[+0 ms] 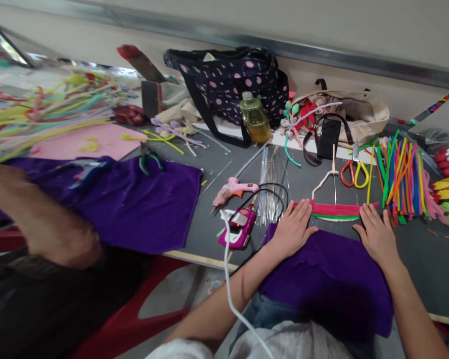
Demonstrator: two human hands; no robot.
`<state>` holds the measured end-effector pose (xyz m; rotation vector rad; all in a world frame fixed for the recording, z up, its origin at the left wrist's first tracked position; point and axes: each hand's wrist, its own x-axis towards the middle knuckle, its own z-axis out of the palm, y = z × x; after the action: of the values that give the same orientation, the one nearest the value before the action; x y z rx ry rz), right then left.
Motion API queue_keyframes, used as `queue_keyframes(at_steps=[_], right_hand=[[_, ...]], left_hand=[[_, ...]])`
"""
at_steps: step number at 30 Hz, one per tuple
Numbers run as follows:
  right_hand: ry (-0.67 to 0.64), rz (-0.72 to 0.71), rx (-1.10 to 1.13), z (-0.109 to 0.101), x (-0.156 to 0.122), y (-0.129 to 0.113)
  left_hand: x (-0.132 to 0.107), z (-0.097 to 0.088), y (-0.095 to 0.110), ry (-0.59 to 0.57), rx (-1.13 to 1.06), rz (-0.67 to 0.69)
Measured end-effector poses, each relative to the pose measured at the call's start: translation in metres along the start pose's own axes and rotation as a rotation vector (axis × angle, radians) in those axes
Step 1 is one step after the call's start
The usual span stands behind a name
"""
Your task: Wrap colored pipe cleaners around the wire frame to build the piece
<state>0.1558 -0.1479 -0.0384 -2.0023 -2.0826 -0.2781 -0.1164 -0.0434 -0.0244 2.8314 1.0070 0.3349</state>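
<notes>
A boat-shaped craft piece of red, green and cream strips (335,210) lies on the dark table, and a bent cream pipe cleaner (324,178) reaches upward from it. My left hand (294,227) lies flat with fingers stretched over the piece's left end. At its right end rests my right hand (377,237), also flat, fingers extended. Neither hand grips anything. Beneath and between my wrists, a purple cloth (322,269) covers the table edge and my lap. Red-and-yellow scissors (354,172) lie just above the piece.
Bundled colourful pipe cleaners (404,174) lie right. To the left are a pink glue gun (234,192), a magenta device (239,228) with cables, and clear strands (271,184). Behind stand a bottle (255,119) and dotted bag (224,85). Another person's arm (48,214) is far left.
</notes>
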Motion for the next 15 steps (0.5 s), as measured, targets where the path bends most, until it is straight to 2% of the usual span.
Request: queue_keyframes(at_steps=[9,15], right_hand=[[0.03,0.0,0.006,-0.004,0.002,-0.004],[-0.082,-0.131,0.076,-0.011,0.013,-0.014]], left_hand=[[0.002,-0.005,0.004,0.028,0.023,-0.024],[0.013,-0.004,0.014,0.003,-0.002,0.163]])
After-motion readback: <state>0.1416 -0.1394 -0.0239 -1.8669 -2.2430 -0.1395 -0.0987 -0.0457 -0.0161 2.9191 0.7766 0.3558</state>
